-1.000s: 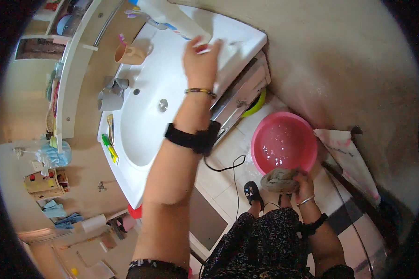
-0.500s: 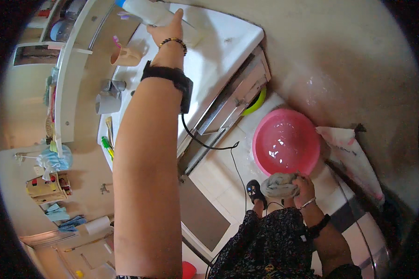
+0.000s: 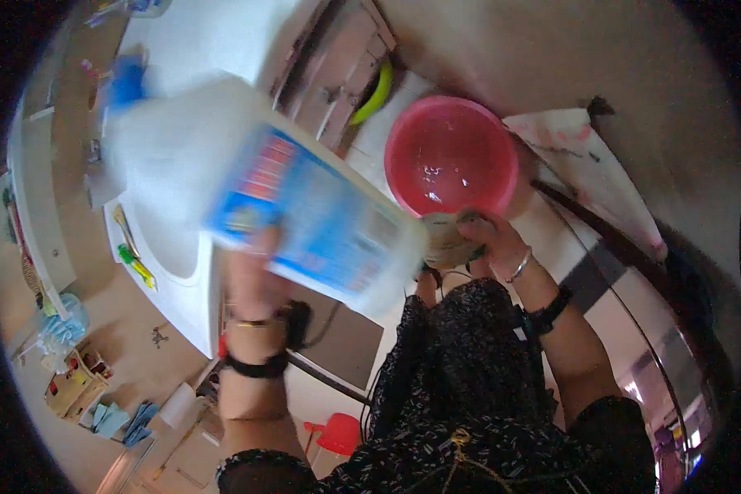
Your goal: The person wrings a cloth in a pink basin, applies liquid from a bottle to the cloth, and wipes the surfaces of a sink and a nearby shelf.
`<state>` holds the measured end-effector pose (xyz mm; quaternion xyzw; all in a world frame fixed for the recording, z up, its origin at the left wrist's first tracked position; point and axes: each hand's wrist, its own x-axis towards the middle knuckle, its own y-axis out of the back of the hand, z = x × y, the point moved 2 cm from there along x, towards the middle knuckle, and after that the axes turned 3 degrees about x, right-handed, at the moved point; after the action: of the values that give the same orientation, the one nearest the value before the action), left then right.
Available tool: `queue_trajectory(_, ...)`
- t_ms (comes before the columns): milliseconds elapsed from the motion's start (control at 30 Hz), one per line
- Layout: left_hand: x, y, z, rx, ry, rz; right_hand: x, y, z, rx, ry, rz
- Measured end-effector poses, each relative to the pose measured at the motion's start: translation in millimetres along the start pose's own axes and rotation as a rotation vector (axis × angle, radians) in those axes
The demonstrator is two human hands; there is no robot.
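My left hand [image 3: 259, 284], blurred by motion, is closed around a large white plastic bottle [image 3: 193, 123] with a blue cap [image 3: 126, 82] and a blue label. The bottle lies tilted across the left of the view, its cap end to the upper left. In my right hand [image 3: 498, 245] is a bunched greyish cloth [image 3: 449, 241], close to the near rim of a pink basin [image 3: 393, 160]. The basin has shiny liquid in it and stands on the floor. The bottle's base hides part of the cloth's left side.
A white sink counter [image 3: 169, 313] runs along the left, with a brush [image 3: 123, 221] and a green-yellow tube [image 3: 137, 265] on it. Right of the basin hangs a stained white cloth [image 3: 601, 156]. A lime-green rim [image 3: 376, 95] shows by the cabinet, and a red stool [image 3: 337, 434] stands below.
My left hand has brought the white bottle back from the far counter, near my body. My right hand still holds the cloth. The view has shifted, so the basin appears higher and more left.
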<state>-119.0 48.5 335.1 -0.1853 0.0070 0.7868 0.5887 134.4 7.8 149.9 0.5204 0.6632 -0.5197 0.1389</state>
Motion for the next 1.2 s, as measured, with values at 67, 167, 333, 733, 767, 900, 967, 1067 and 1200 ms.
queue_trajectory(67, -20, -5, -55, -0.001, 0.212, -0.052, 13, 29, 9, -0.499, 0.432, -0.313)
queue_trajectory(167, -36, 14, -133, -0.068, 0.369, -0.111, 13, 34, 24, 0.535, -0.09, 0.064)
queue_trajectory(333, -42, 32, -197, 0.32, 0.451, -0.189, -17, -6, -25, 0.344, 0.278, -0.073)
queue_trajectory(733, -44, -1, -192, 0.417, 0.295, 0.028, 40, -119, -24, -1.413, 1.209, 0.002)
queue_trajectory(767, -41, 5, -198, 0.504, 0.328, -0.007, 46, -119, -29, -1.326, 1.145, 0.104)
queue_trajectory(900, -53, 53, -233, 0.768, 0.289, -0.215, 23, -114, 9, -1.292, 1.175, -0.268)
queue_trajectory(967, -58, 39, -225, 0.374, 0.255, -0.154, -18, -118, 26, -1.464, 1.065, -0.37)
queue_trajectory(1067, -65, 35, -231, 0.178, 0.154, -0.127, -16, -110, 28, -1.401, 0.994, -0.298)
queue_trajectory(1200, -48, 38, -224, 1.079, -0.348, -0.131, 12, -119, 28, -1.415, 1.243, 0.011)
